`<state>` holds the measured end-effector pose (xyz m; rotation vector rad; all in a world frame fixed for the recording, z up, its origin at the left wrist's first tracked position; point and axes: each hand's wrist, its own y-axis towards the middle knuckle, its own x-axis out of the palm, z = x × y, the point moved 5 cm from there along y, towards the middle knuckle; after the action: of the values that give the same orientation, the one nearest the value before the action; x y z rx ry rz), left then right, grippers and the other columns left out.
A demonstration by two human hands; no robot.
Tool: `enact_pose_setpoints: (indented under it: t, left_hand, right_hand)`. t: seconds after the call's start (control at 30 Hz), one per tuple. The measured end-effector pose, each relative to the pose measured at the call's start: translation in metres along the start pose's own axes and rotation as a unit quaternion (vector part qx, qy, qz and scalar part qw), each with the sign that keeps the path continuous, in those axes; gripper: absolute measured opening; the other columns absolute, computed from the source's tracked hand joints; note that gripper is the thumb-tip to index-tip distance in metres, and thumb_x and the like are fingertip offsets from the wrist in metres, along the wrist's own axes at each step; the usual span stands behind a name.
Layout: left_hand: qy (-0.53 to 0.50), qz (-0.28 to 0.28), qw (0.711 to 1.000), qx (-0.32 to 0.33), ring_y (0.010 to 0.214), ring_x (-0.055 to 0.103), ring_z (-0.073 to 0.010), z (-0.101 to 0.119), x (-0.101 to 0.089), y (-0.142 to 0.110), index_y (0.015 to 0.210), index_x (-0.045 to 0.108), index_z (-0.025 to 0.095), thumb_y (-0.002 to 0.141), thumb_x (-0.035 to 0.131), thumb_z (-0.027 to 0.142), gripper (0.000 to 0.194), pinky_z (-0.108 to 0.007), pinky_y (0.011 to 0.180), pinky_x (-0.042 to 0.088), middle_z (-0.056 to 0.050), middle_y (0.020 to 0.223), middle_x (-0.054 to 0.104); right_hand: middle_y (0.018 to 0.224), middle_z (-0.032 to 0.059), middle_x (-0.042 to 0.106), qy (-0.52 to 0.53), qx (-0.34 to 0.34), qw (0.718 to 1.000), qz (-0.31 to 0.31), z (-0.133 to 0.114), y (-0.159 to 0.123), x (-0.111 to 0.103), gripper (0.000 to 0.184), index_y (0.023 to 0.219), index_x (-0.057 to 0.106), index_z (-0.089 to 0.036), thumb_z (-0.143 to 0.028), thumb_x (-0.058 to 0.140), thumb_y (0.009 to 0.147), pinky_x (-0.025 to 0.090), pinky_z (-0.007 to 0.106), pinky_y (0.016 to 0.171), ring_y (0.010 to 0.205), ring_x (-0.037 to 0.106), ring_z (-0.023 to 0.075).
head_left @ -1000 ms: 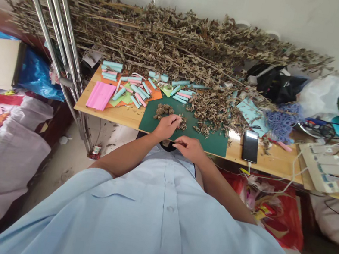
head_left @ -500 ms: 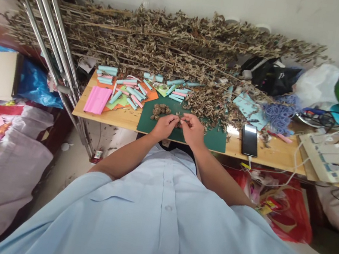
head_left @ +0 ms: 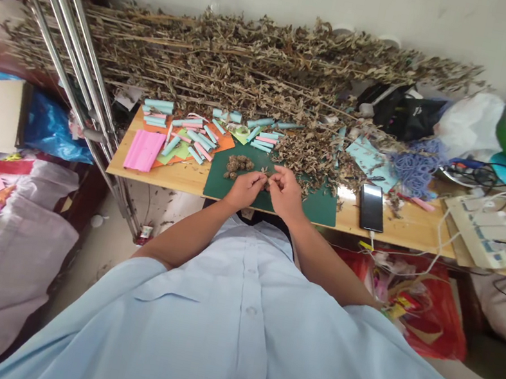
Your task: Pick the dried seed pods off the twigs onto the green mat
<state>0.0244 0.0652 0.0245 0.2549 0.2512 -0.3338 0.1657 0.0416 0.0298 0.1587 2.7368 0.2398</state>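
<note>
The left hand [head_left: 246, 189] and right hand [head_left: 285, 194] are pinched in close, fingertips on a bit of dried plant [head_left: 265, 180] over a green cutting mat [head_left: 320, 211], just beside a heap of dried seed clusters [head_left: 238, 167]. Under the wooden table [head_left: 402, 232], a red plastic bag [head_left: 435, 323] is stuffed with colourful odds and ends.

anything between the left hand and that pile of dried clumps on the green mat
Nothing visible stands in the way: the left hand sits just below the pile of dried clumps, with only the surface of the green cutting mat between them.
</note>
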Motion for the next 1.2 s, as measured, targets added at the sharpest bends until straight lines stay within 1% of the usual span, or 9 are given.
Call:
enact_pose_setpoints:
  t: [0.1, 0.33, 0.43, 0.63, 0.77, 0.9, 1.03, 1.2]
  left_hand:
    - [-0.006, -0.001, 1.0, 0.005, 0.074, 0.057, -0.0131, -0.001, 0.0, 0.0, 0.081, 0.065, 0.015, 0.098, 0.05, 0.031, 0.027, -0.025, 0.072, 0.044, -0.001, 0.075, 0.063]
    - [0.004, 0.005, 1.0, 0.004, 0.073, 0.058, -0.0127, -0.001, 0.0, 0.0, 0.082, 0.066, 0.015, 0.097, 0.05, 0.028, 0.026, -0.025, 0.072, 0.044, -0.001, 0.075, 0.063]
    - [0.007, 0.009, 1.0, 0.005, 0.073, 0.058, -0.0125, 0.0, 0.0, 0.0, 0.082, 0.065, 0.015, 0.097, 0.049, 0.027, 0.025, -0.025, 0.071, 0.044, -0.001, 0.075, 0.064]
    - [0.025, 0.008, 1.0, 0.002, 0.074, 0.058, -0.013, -0.001, 0.001, 0.0, 0.081, 0.063, 0.015, 0.097, 0.049, 0.026, 0.025, -0.025, 0.072, 0.044, -0.001, 0.076, 0.064]
    - [0.034, 0.012, 0.999, 0.005, 0.074, 0.058, -0.0131, -0.003, 0.001, 0.0, 0.082, 0.063, 0.015, 0.097, 0.048, 0.024, 0.023, -0.025, 0.072, 0.043, -0.001, 0.076, 0.064]
    - [0.04, 0.024, 0.999, -0.011, 0.073, 0.058, -0.0135, -0.006, -0.001, 0.001, 0.083, 0.064, 0.016, 0.097, 0.049, 0.026, 0.023, -0.026, 0.072, 0.043, -0.001, 0.075, 0.063]
    - [0.034, 0.036, 0.999, -0.021, 0.072, 0.057, -0.0131, -0.005, -0.003, 0.001, 0.083, 0.064, 0.016, 0.097, 0.05, 0.029, 0.024, -0.025, 0.071, 0.043, -0.001, 0.074, 0.063]
    - [0.021, 0.043, 0.998, -0.032, 0.071, 0.056, -0.0127, -0.005, -0.004, 0.001, 0.084, 0.064, 0.016, 0.097, 0.051, 0.03, 0.023, -0.024, 0.071, 0.044, -0.001, 0.073, 0.062]
  right_hand:
    - [0.094, 0.0031, 0.069, 0.014, 0.011, 1.0, -0.001, 0.003, 0.0, 0.001, 0.039, 0.129, 0.05, -0.023, -0.032, 0.056, 0.091, 0.057, 0.033, 0.073, 0.074, 0.066, 0.0159]
    - [0.091, 0.0025, 0.069, 0.01, 0.006, 1.0, -0.001, 0.002, 0.0, 0.002, 0.038, 0.127, 0.05, -0.022, -0.028, 0.056, 0.09, 0.056, 0.033, 0.072, 0.072, 0.065, 0.0158]
    - [0.092, 0.0027, 0.069, 0.007, 0.009, 1.0, 0.002, 0.003, -0.001, 0.003, 0.037, 0.126, 0.051, -0.023, -0.029, 0.056, 0.09, 0.056, 0.033, 0.072, 0.072, 0.065, 0.0158]
    - [0.089, 0.0023, 0.067, 0.032, 0.02, 0.999, 0.002, 0.008, -0.001, 0.005, 0.035, 0.123, 0.05, -0.023, -0.032, 0.055, 0.09, 0.057, 0.034, 0.073, 0.073, 0.066, 0.0163]
    - [0.09, 0.0024, 0.067, 0.048, 0.023, 0.999, 0.012, 0.011, -0.001, 0.005, 0.033, 0.12, 0.051, -0.023, -0.032, 0.056, 0.089, 0.057, 0.034, 0.073, 0.073, 0.066, 0.0163]
    - [0.092, 0.0024, 0.066, 0.065, 0.043, 0.997, 0.022, 0.011, 0.0, 0.001, 0.034, 0.119, 0.052, -0.024, -0.036, 0.059, 0.088, 0.058, 0.034, 0.072, 0.072, 0.066, 0.0159]
    - [0.086, 0.0005, 0.066, 0.083, 0.07, 0.994, -0.002, 0.005, 0.0, -0.002, 0.035, 0.116, 0.053, -0.024, -0.037, 0.062, 0.084, 0.057, 0.032, 0.067, 0.067, 0.065, 0.0152]
    - [0.082, -0.0004, 0.066, 0.084, 0.072, 0.993, -0.049, -0.005, -0.015, -0.008, 0.028, 0.107, 0.059, -0.023, -0.033, 0.064, 0.081, 0.056, 0.032, 0.065, 0.065, 0.064, 0.0149]
